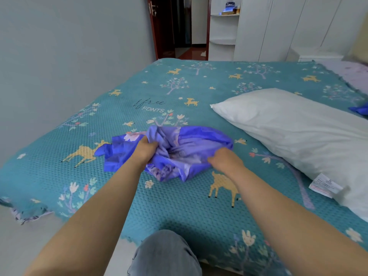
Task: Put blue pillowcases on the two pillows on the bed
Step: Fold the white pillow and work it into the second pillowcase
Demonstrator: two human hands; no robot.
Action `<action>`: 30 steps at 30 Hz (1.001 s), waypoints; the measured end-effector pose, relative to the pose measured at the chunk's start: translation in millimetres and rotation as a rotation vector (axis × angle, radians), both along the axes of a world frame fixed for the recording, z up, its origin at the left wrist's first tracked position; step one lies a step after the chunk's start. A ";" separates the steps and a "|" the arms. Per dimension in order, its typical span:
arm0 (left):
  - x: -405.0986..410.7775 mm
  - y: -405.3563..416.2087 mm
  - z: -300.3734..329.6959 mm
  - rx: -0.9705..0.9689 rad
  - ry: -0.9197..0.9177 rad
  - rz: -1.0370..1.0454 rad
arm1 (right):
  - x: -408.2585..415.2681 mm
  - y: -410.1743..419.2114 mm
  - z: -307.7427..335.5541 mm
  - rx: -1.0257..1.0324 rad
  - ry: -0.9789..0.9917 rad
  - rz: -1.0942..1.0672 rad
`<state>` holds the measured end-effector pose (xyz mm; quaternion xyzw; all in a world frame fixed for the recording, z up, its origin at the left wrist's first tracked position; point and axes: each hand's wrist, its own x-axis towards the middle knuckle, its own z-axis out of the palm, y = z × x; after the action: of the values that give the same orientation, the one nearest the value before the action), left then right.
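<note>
A crumpled blue pillowcase [179,148] with a pale flower print lies on the teal bedspread [179,206] in front of me. My left hand [146,149] grips a bunch of its fabric on the left side. My right hand [226,159] clutches the fabric on its right side. A bare white pillow [294,132] with a care label [324,185] lies to the right, apart from the pillowcase. A bit of a second blue cloth [360,109] shows at the right edge, behind the pillow.
The bed's left edge drops to a pale floor beside a grey wall [59,56]. An open doorway [179,26] and white wardrobes [288,26] stand beyond the bed. My knee in jeans [165,253] is at the near edge.
</note>
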<state>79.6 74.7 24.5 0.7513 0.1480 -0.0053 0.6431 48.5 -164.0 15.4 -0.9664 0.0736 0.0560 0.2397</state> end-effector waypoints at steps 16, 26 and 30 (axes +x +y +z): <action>6.6 -162.2 -1.1 1.046 -0.754 -0.017 | 28.9 -217.8 -0.4 -0.631 -0.002 -0.373; -11.4 -224.2 -2.8 1.381 -0.775 -0.275 | -46.3 -299.6 35.7 0.188 -0.741 -0.429; -28.7 -250.9 7.6 1.477 -0.604 -0.444 | -96.5 -303.8 41.3 0.260 -0.878 -0.355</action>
<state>50.9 -176.1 32.1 0.9612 -0.2175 0.1687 -0.0201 -48.0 -467.9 56.7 -0.8335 0.1216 -0.3897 0.3724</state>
